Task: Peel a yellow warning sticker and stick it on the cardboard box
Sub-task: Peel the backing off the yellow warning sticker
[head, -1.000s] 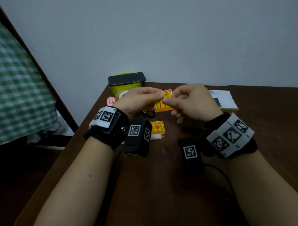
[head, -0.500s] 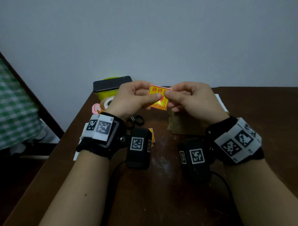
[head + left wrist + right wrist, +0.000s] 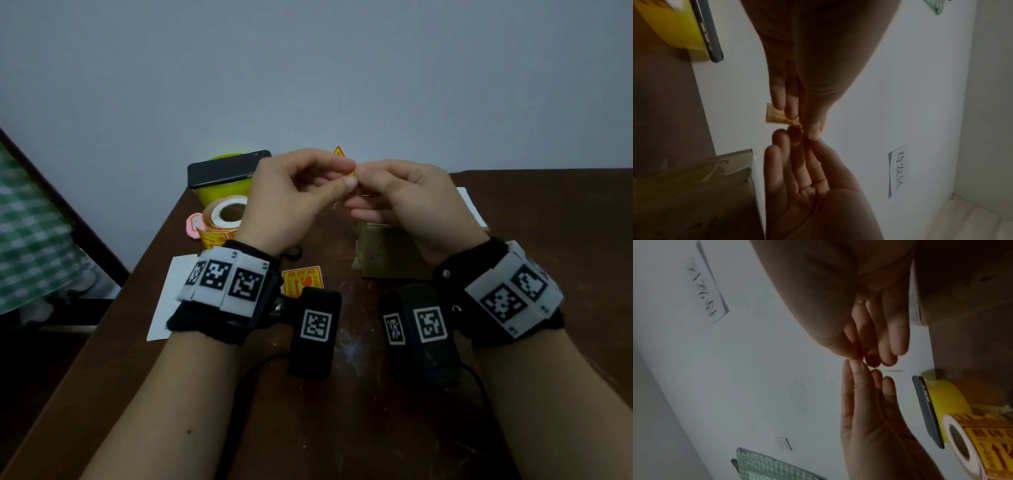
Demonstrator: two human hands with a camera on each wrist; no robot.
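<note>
Both hands are raised above the table and meet at a yellow warning sticker point(image 3: 338, 152). Only its top corner shows in the head view. In the left wrist view the sticker point(image 3: 774, 114) shows its pale back. My left hand point(image 3: 345, 179) pinches it between thumb and fingers. My right hand point(image 3: 363, 173) pinches the same piece at its near corner, fingertip to fingertip with the left. In the right wrist view the sticker point(image 3: 892, 370) is a thin edge-on line. The cardboard box point(image 3: 387, 255) stands on the table below my right hand.
A roll of yellow stickers point(image 3: 223, 219) lies at the back left, beside a black phone point(image 3: 226, 168) on a yellow-green container. A loose sticker point(image 3: 303, 281) and white paper point(image 3: 166, 298) lie near my left wrist. The table's left edge is close.
Both hands have risen with the sticker. Its printed face showed before; now it is turned so only a corner shows. The fingertips have closed in on one corner.
</note>
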